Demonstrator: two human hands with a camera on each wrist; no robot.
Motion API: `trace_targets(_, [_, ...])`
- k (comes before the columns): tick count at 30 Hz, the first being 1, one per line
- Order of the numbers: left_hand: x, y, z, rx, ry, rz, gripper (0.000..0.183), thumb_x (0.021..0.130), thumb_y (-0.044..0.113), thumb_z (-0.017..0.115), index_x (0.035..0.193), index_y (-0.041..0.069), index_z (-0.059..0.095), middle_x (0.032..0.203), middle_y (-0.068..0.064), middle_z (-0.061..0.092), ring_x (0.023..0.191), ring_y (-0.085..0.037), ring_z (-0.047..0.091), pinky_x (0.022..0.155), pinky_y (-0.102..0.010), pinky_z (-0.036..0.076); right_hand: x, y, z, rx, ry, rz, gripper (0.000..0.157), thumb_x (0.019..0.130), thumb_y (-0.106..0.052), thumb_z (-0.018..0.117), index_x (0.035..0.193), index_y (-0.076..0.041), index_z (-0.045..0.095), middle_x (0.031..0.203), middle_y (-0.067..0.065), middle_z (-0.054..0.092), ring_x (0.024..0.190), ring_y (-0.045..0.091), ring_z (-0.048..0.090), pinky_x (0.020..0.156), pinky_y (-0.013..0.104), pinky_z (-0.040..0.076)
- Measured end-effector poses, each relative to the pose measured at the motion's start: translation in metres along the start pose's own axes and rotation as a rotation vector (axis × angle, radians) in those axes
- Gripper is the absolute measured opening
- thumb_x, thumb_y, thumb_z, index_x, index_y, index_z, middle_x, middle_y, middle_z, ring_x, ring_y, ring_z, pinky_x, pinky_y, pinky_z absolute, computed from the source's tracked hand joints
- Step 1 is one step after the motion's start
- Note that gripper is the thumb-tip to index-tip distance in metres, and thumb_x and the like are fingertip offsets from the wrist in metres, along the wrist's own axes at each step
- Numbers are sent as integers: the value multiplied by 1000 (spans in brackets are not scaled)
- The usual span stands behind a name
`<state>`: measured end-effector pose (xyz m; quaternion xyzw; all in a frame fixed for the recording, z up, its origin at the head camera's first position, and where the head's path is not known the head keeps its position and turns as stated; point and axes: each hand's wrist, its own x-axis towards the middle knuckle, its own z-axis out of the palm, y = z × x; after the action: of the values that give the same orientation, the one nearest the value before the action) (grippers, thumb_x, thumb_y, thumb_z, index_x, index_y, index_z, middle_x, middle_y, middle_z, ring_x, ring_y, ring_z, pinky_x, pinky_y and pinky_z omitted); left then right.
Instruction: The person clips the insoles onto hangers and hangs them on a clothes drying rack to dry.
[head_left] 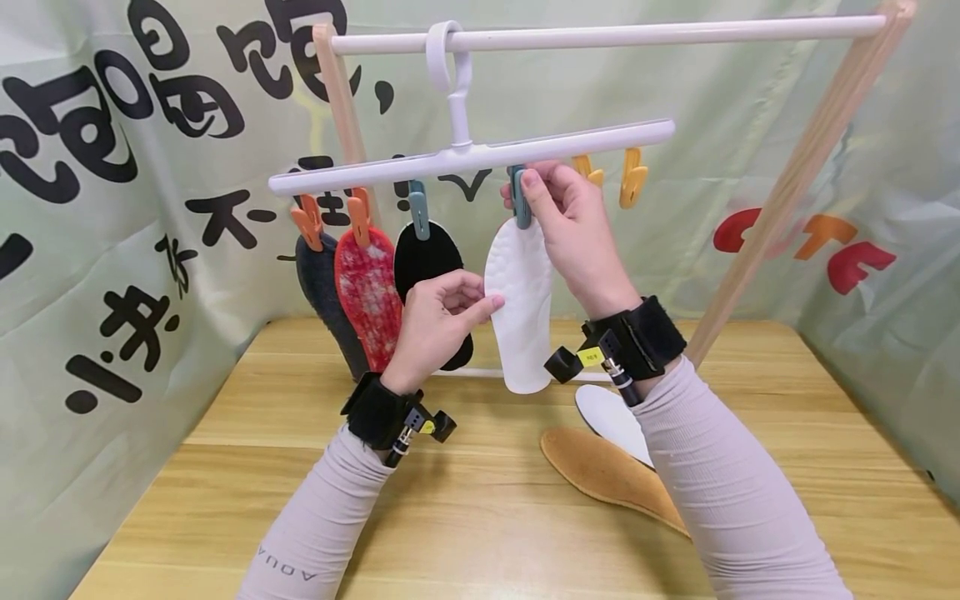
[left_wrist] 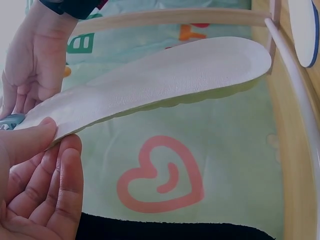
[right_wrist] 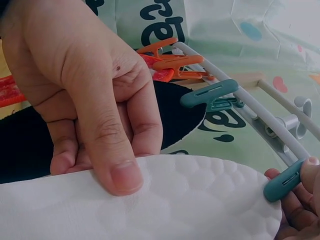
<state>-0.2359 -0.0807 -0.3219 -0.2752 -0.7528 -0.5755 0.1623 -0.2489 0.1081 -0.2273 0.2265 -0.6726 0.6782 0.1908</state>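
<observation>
1. A dark grey fabric insole (head_left: 324,287) and a red mottled insole (head_left: 370,292) hang left of the fingers of the left hand (head_left: 442,325)
2. A black, rounded insole (head_left: 422,255) hangs behind those fingers
3. Left thumb and fingers pinch the left edge of a white dimpled insole (head_left: 522,325), hanging just below the right hand (head_left: 576,221)
4. Right thumb and fingers clamp a teal plastic clip (head_left: 522,204) at that insole's top
5. Yellow plastic clips (head_left: 633,179) hang right of these fingers; a tan, flat insole (head_left: 592,468) lies below them
</observation>
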Motion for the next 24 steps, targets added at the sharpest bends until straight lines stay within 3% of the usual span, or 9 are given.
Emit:
trace_targets(12, [0,0,0,0,9,5,14,95,16,84,102,4,79,91,-12,80,78,-22,79,78,-30,66,-1,0,1,-5,-4,1,24,111,-19,59,122,0,68,102,4,75,107,23,70,100,29,50])
trace_targets(24, [0,2,-1,-26,14,6,14,95,13,83,103,2,79,91,-15,80,83,-41,78,77,-28,65,-1,0,1,-18,-4,4,24,112,-20,58,122,-1,68,103,4,75,108,22,71,100,29,51])
